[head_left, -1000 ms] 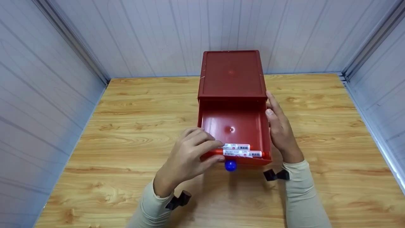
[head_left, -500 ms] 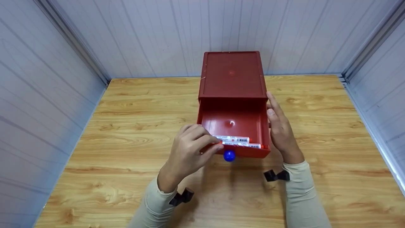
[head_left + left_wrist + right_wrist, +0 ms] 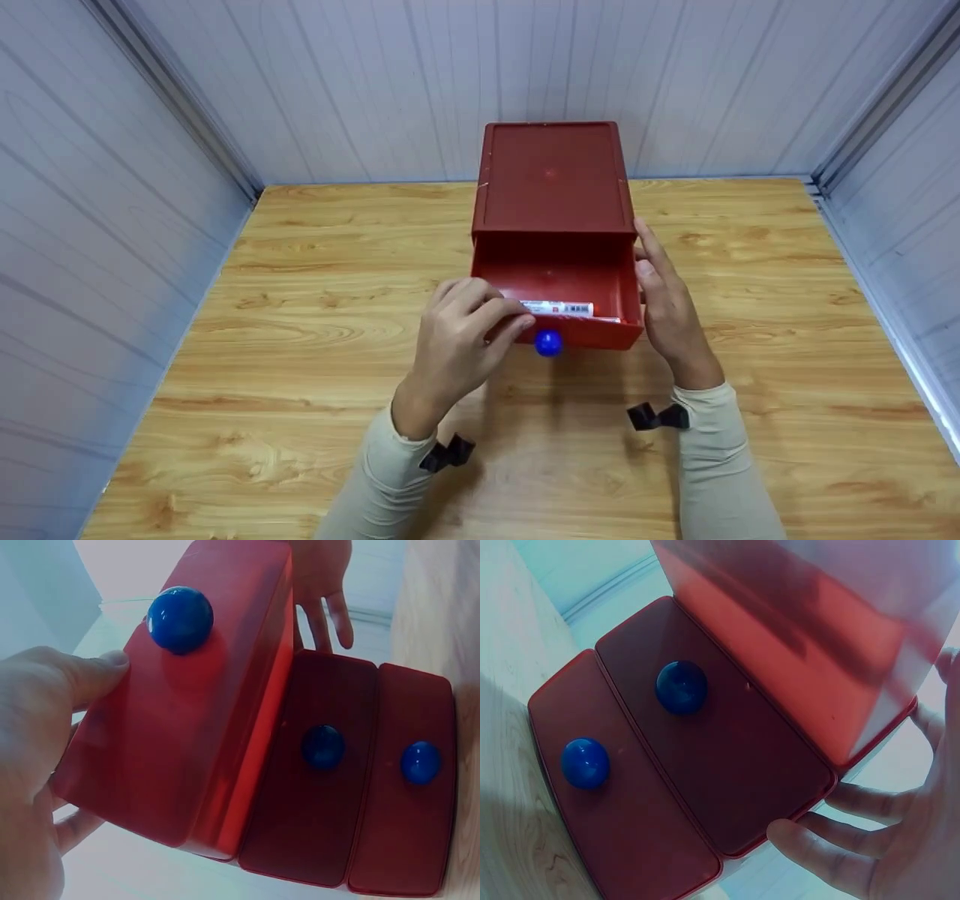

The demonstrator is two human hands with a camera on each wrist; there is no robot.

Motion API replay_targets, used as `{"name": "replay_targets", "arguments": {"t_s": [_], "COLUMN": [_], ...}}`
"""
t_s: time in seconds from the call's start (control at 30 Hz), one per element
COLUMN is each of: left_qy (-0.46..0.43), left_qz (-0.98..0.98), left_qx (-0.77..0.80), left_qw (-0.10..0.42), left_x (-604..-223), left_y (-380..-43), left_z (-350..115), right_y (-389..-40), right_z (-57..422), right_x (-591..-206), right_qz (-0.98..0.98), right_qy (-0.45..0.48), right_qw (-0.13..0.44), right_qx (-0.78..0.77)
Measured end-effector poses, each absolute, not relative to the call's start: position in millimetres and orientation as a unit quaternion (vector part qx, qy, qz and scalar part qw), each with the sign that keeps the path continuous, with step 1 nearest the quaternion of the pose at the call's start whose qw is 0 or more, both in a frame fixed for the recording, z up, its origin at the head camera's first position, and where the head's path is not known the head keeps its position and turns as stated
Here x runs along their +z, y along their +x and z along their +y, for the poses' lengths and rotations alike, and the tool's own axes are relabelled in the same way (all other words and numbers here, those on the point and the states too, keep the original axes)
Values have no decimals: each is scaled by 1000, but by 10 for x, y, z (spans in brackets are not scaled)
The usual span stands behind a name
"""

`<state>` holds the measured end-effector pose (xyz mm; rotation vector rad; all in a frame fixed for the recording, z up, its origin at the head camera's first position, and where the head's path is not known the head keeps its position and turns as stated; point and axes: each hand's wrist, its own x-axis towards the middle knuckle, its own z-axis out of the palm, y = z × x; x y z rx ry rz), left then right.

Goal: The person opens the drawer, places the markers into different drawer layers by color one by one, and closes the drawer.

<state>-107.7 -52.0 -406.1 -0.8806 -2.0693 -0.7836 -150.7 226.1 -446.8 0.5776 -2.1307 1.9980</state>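
A red plastic drawer cabinet [image 3: 551, 176] stands by the back wall, its top drawer [image 3: 592, 334] pulled partway out. My left hand [image 3: 461, 345] pinches the drawer's front panel at its left part, thumb [image 3: 101, 675] on the front face and fingers over the rim. A blue round knob [image 3: 548, 343] sticks out just right of the fingertips. Inside, behind the front panel, lie two white-labelled marker pens [image 3: 574, 308], partly hidden by the hand and panel. My right hand [image 3: 671, 322] rests along the cabinet's right side, fingers extended; nothing is gripped in it.
Two lower drawers are closed, the middle drawer [image 3: 307, 817] and the bottom drawer [image 3: 397, 825], each with a blue knob. The cabinet stands on a wood-grain table [image 3: 300, 337]. White panel walls [image 3: 360, 90] enclose the back and both sides.
The top drawer has slid inward, toward the back wall, with my left hand moving along on its front. The markers moved with it. My right hand has stayed at the cabinet's side.
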Motion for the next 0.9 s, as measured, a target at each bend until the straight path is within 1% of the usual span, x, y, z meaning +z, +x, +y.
{"name": "replay_targets", "arguments": {"t_s": [0.37, 0.6, 0.8, 0.9], "left_qy": [-323, -320, -305, -301], "left_qz": [-800, -798, -807, -805], "left_qx": [-322, -318, -310, -306], "left_qw": [389, 400, 399, 409], "left_x": [-4073, -4098, -4120, -4131], "left_y": [-1184, -1208, -1259, -1301], "left_z": [-446, -442, -433, -415], "right_y": [-1499, -1504, -1525, -1530], "right_z": [2260, 2265, 2266, 2265], "right_x": [-4452, -4469, -4490, -4488], "right_qz": [-710, -714, -715, -717], "right_qy": [201, 198, 206, 207], "right_qw": [77, 82, 84, 88], "right_qx": [671, 667, 663, 659]}}
